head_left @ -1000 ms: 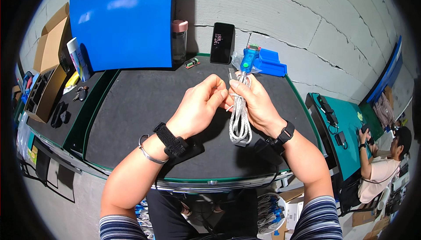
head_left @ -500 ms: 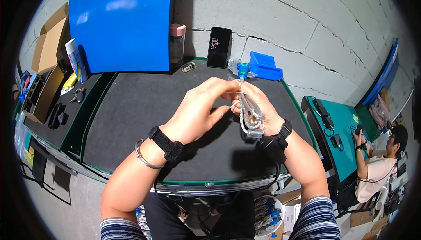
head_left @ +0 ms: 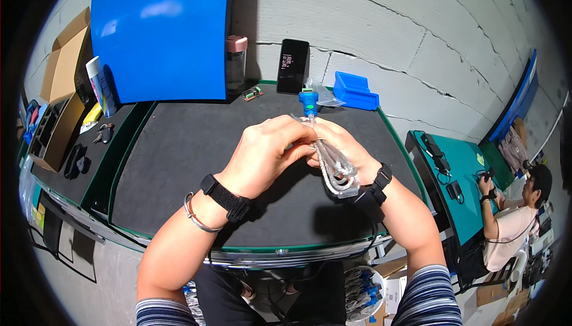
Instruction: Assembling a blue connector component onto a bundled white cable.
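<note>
Over the middle of the black mat both my hands hold a coiled silvery cable with a blue connector sticking up at its far end. My left hand pinches the cable near the connector from the left. My right hand grips the bundle from behind, and the loops hang down past my right wrist. Each wrist wears a black band, and the left also has a thin metal bracelet.
A blue board leans on the block wall, with a pink-lidded jar, a dark phone and a blue bin beside it. Cardboard boxes stand at left. A seated person works at a green table on the right.
The cable bundle has turned from hanging straight down to lying slanted along my right wrist. Both hands have drawn closer together and slightly nearer to me.
</note>
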A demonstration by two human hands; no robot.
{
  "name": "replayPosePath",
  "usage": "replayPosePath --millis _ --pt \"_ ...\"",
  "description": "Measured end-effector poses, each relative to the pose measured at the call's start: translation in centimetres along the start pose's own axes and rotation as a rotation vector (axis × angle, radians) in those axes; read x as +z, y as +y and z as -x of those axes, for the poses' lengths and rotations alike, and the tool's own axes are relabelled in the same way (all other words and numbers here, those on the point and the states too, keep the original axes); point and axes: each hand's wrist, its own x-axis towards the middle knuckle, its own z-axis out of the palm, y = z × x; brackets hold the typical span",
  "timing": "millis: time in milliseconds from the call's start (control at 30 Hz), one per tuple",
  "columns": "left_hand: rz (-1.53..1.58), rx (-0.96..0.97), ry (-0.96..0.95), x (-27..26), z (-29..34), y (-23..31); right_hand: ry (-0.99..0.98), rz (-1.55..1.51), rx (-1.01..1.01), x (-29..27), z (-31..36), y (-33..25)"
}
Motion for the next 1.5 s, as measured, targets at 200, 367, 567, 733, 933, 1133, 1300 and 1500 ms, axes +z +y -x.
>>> replayPosePath --millis 200,367,567,733,933,1133,1300,1500 --pt "0.008 -0.017 -0.005 0.1 0.0 0.0 -0.115 0.035 -0.128 -0.1 -0.2 -0.1" --pt "-0.046 0.025 -0.021 0.1 0.0 0.2 -0.184 -0.006 -0.042 -0.5 -0.1 -0.3" --pt "-0.136 0.075 -0.06 0.3 0.1 0.4 -0.103 0.051 -0.068 -0.2 -0.2 0.3" --pt "-0.147 -0.062 -0.06 0.4 0.3 0.2 0.04 0.096 -0.155 -0.3 -0.8 0.4" --pt "-0.096 -0.047 -0.061 0.5 0.4 0.1 0.024 0.089 -0.165 -0.3 -0.5 0.0" --pt "-0.117 -0.157 -0.078 0.0 0.3 -0.4 -0.003 0.234 -0.213 0.1 -0.3 -0.6" --pt "-0.057 -0.259 -0.075 -0.2 0.3 -1.0 0.016 0.404 -0.389 0.7 -0.3 -0.5" --pt "0.01 -0.309 -0.03 -0.1 0.2 -1.2 0.048 0.553 -0.476 1.3 0.4 -0.3"
